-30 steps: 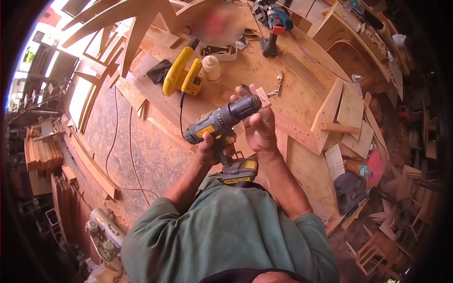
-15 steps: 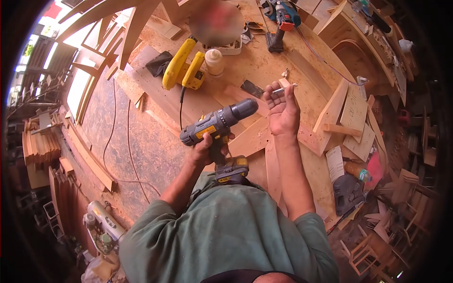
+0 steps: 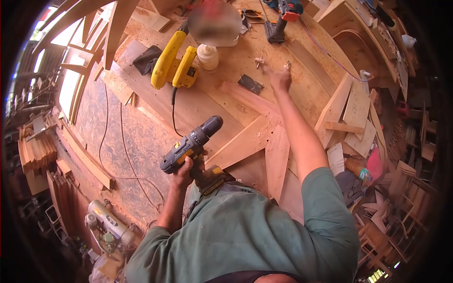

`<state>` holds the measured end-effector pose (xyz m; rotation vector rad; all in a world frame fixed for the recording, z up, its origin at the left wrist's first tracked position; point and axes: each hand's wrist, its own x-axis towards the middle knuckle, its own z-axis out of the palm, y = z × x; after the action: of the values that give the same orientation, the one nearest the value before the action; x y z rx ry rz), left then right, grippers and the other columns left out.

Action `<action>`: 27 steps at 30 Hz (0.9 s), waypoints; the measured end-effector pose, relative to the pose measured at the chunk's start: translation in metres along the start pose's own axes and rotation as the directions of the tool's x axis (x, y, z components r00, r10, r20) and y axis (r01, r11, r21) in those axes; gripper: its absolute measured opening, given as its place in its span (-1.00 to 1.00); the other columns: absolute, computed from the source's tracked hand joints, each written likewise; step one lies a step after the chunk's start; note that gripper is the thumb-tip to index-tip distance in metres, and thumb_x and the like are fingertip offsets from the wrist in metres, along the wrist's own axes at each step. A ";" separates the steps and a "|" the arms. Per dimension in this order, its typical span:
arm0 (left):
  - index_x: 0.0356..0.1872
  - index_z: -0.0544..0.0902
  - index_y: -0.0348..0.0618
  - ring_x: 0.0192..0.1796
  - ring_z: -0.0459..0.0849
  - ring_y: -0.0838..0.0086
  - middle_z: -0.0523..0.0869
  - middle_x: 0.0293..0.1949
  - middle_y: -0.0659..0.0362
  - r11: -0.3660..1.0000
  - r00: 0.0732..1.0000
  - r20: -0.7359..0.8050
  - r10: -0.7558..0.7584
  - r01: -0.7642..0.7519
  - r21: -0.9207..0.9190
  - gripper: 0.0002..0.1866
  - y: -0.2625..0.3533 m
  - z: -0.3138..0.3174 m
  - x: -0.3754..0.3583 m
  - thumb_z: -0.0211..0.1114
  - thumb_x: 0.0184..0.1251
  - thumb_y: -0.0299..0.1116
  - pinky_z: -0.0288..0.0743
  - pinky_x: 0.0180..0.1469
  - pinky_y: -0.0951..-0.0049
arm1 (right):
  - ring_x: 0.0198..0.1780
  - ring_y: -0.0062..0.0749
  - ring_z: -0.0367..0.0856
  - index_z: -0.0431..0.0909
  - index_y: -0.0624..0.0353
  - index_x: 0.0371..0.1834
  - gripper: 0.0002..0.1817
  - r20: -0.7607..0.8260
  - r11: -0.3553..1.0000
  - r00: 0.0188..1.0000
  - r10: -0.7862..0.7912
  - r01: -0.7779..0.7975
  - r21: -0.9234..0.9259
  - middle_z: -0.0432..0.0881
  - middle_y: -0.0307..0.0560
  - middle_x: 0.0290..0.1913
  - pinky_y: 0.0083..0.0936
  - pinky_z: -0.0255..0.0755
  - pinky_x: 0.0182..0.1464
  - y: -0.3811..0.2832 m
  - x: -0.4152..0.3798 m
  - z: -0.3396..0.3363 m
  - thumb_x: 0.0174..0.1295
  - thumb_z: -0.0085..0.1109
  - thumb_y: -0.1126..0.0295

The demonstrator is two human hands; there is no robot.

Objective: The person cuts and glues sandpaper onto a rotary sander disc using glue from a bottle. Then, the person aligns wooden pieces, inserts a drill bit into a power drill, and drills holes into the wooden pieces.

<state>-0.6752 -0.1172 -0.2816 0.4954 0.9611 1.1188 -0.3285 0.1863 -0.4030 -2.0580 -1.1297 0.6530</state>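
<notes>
My left hand [image 3: 183, 170] is wrapped round the grip of a cordless drill [image 3: 191, 144], grey and black with yellow marks. Its chuck points up and right, and no bit shows in it. The battery end is close to my shirt. Stretched out over the workbench [image 3: 236, 111], my right hand [image 3: 279, 78] is blurred, with a small metal drill bit [image 3: 288, 64] showing at its fingers. Just left of those fingers lies a small light-coloured piece [image 3: 259, 61], too small to name. A dark flat block [image 3: 250, 84] rests nearer to me.
A yellow corded power tool [image 3: 177, 63] stands beside a white bottle [image 3: 207, 56]. Farther back is another cordless drill [image 3: 282, 23]. Joined boards [image 3: 257, 137] lie before me. Wood offcuts [image 3: 347, 111] are at right, curved wooden parts [image 3: 113, 37] at upper left. Cords cross the left side.
My right hand has turned over and reached forward, away from me, with the drill bit. My left hand and the drill have shifted left and slightly towards me.
</notes>
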 end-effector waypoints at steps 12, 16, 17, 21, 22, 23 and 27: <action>0.31 0.49 -0.39 -0.30 0.75 0.44 0.74 0.05 -0.09 0.996 0.995 -0.102 0.018 -0.010 0.083 -0.14 0.011 -0.007 -0.015 0.47 0.30 0.21 0.71 -0.26 0.43 | -0.21 -0.12 0.76 0.65 0.25 -0.22 -0.56 0.187 0.969 0.977 0.098 -0.050 -0.242 0.77 0.03 -0.26 -0.27 0.63 -0.08 0.058 0.052 -0.041 0.00 0.66 0.22; 0.32 0.49 -0.38 -0.29 0.74 0.45 0.74 0.05 -0.06 0.998 0.999 -0.040 0.011 -0.009 0.056 -0.14 0.011 0.000 -0.004 0.46 0.31 0.22 0.69 -0.25 0.44 | -0.25 -0.34 0.74 0.68 0.19 -0.21 -0.82 0.643 0.604 0.717 0.268 -0.645 0.468 0.76 -0.12 -0.28 -0.41 0.67 -0.13 0.058 0.034 -0.051 0.21 0.50 0.42; 0.32 0.49 -0.37 -0.29 0.74 0.45 0.74 0.05 -0.06 0.999 1.000 -0.017 0.001 -0.001 0.035 -0.14 0.010 0.004 0.001 0.47 0.30 0.22 0.68 -0.26 0.44 | -0.25 -0.39 0.73 0.69 0.18 -0.18 -0.87 0.749 0.262 0.643 0.160 -0.759 0.596 0.76 -0.15 -0.27 -0.43 0.68 -0.13 0.056 0.017 -0.053 0.27 0.45 0.47; 0.35 0.46 -0.34 -0.27 0.72 0.45 0.72 0.07 -0.01 0.999 0.996 0.089 -0.030 0.034 -0.043 -0.09 0.011 0.029 0.022 0.49 0.25 0.25 0.65 -0.25 0.43 | -0.08 -0.25 0.80 0.69 0.18 -0.12 -0.89 0.708 0.001 0.654 -0.267 -0.735 0.679 0.79 -0.11 -0.16 -0.29 0.74 0.03 -0.031 -0.081 -0.089 0.35 0.30 0.60; 0.35 0.45 -0.33 -0.28 0.72 0.45 0.72 0.07 -0.01 0.997 0.991 0.129 -0.026 0.035 -0.065 -0.07 0.012 0.035 0.029 0.50 0.24 0.26 0.65 -0.25 0.42 | -0.05 -0.22 0.80 0.69 0.17 -0.10 -0.88 0.635 0.004 0.694 -0.340 -0.674 0.739 0.79 -0.10 -0.16 -0.27 0.74 0.06 -0.052 -0.102 -0.097 0.36 0.29 0.60; 0.36 0.44 -0.33 -0.28 0.72 0.45 0.72 0.06 -0.01 0.996 0.985 0.173 -0.021 0.037 -0.085 -0.06 0.013 0.042 0.036 0.50 0.22 0.27 0.65 -0.24 0.41 | -0.02 -0.20 0.80 0.69 0.17 -0.10 -0.88 0.614 0.013 0.722 -0.320 -0.644 0.765 0.79 -0.10 -0.15 -0.25 0.73 0.10 -0.071 -0.117 -0.107 0.36 0.28 0.60; 0.34 0.46 -0.32 -0.28 0.74 0.41 0.73 0.05 -0.07 0.968 0.932 0.363 0.005 0.086 -0.235 -0.13 0.014 0.071 0.049 0.49 0.29 0.20 0.67 -0.23 0.40 | 0.10 -0.06 0.78 0.63 0.15 -0.01 -0.81 0.497 -0.009 0.822 -0.277 -0.520 0.854 0.78 -0.04 -0.10 -0.16 0.72 0.20 -0.112 -0.156 -0.141 0.39 0.20 0.64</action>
<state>-0.6169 -0.0580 -0.2527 0.4542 0.4997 1.0463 -0.3644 0.0484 -0.2124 -0.5439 -0.2893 1.6582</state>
